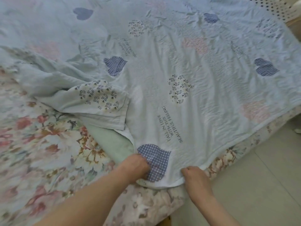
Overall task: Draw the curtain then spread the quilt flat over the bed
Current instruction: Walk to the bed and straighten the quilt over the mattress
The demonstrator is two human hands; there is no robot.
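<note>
A pale blue quilt (162,66) printed with hearts and lettering covers most of the bed, which has a floral sheet (40,144). My left hand (136,167) grips the quilt's near corner at a dotted blue heart patch. My right hand (194,176) is closed on the quilt's white hem at the bed's near edge. To the left, part of the quilt is folded back on itself (97,97), showing a pale green underside (114,144). No curtain is in view.
The floral sheet lies bare at the lower left. A light tiled floor (260,185) runs along the bed's right side. A dotted white cloth (273,7) lies at the top right corner.
</note>
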